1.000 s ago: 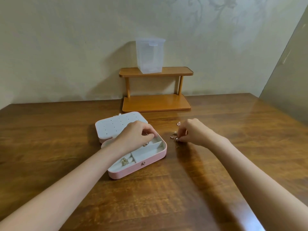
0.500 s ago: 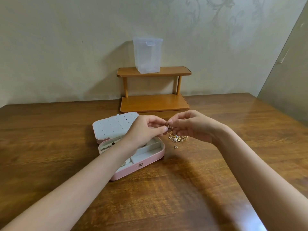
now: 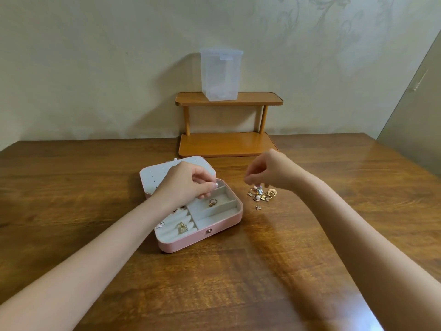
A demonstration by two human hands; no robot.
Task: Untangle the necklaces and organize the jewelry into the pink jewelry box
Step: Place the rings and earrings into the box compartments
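The pink jewelry box (image 3: 216,224) lies open on the table, its white dotted lid (image 3: 155,177) folded back. A gold ring (image 3: 212,202) sits in a middle compartment and a gold piece (image 3: 182,228) rests among the ring rolls. My left hand (image 3: 185,185) hovers over the box's far compartments, thumb and fingertips pinched together on a tiny piece I can barely make out. To the right of the box lies a small heap of gold jewelry (image 3: 262,194), with one stray piece (image 3: 257,207) in front. My right hand (image 3: 269,173) hangs just above the heap, blurred, fingers loosely curled downward.
A two-tier wooden shelf (image 3: 228,144) stands against the wall behind the box, with a clear plastic container (image 3: 220,74) on its top tier. The brown wooden table (image 3: 238,271) stretches wide toward me.
Half a second ago both hands met above the heap, fingertips together. Since then my left hand has moved back over the box, and my right hand has drawn apart to hover above the heap.
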